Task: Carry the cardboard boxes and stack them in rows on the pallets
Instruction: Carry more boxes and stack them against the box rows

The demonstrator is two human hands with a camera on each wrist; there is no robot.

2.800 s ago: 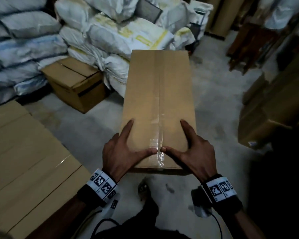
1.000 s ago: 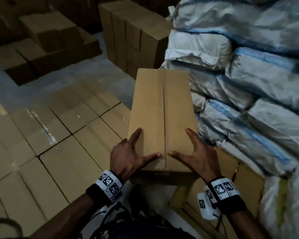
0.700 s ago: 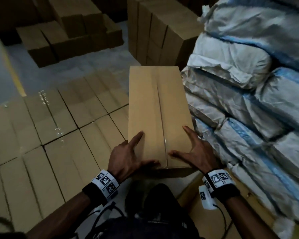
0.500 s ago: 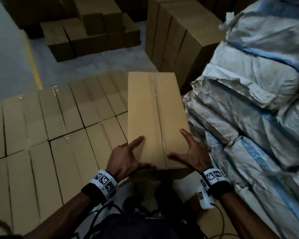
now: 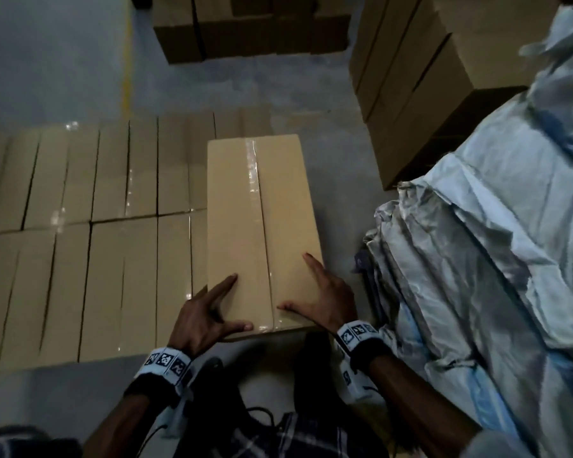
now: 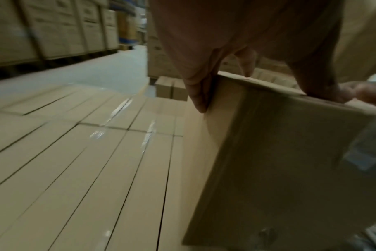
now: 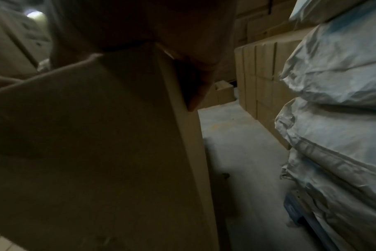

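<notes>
The left hand (image 5: 203, 317) grips the near left corner of a long cardboard box (image 5: 262, 219): index finger and thumb lie on the top, the other fingers go down the side. The right hand (image 5: 325, 300) grips the near right corner in the same way; in the right wrist view this hand is dark and hard to read. The box is held over the right edge of a flat layer of stacked boxes (image 5: 90, 246), which lies toward 9 o'clock. Whether it already touches them I cannot tell. A pallet under the layer is hidden. Toward 3 o'clock stand piled white sacks (image 5: 497, 259), cut off by the frame. At 12 and 1 o'clock, more carton stacks (image 5: 407, 77) are cut off too.
</notes>
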